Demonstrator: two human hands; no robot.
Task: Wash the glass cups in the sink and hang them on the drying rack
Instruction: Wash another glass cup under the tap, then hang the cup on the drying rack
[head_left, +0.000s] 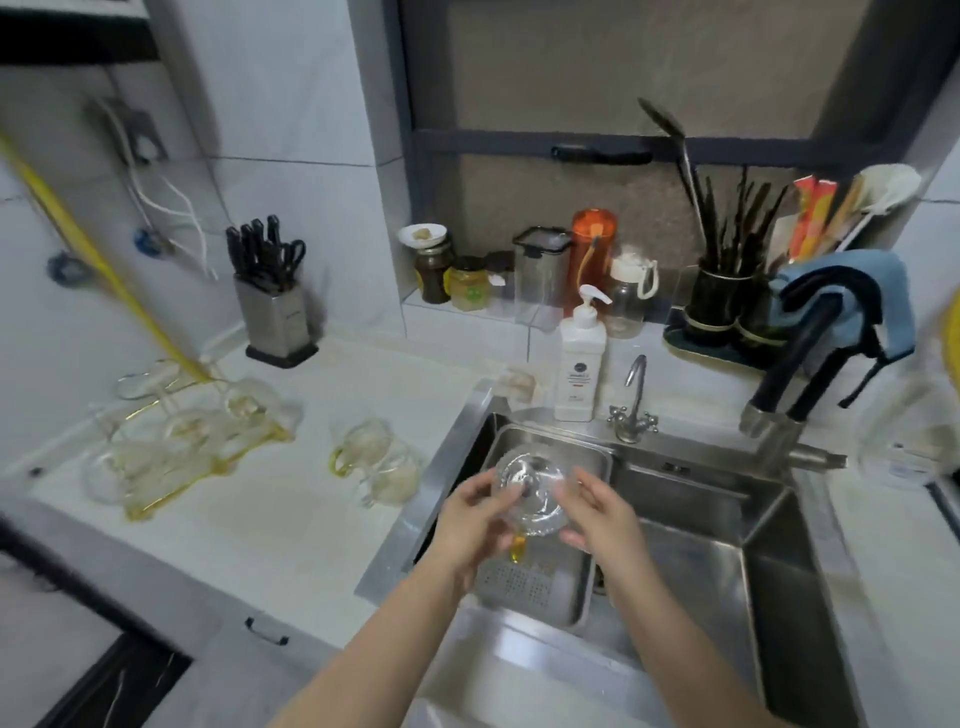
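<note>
Both hands (475, 525) round glass cup (530, 493) over sink (691, 519)

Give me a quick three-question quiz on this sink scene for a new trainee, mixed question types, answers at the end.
1. True or false: both hands hold the glass cup over the sink.
2. Which stands closest behind the sink's left basin? A) knife block B) white pump bottle C) orange bottle
3. Fill in: more glass cups wait on the counter to the ____ of the sink.

Key: 1 true; 2 B; 3 left. The left hand and right hand grip it at its sides.
</note>
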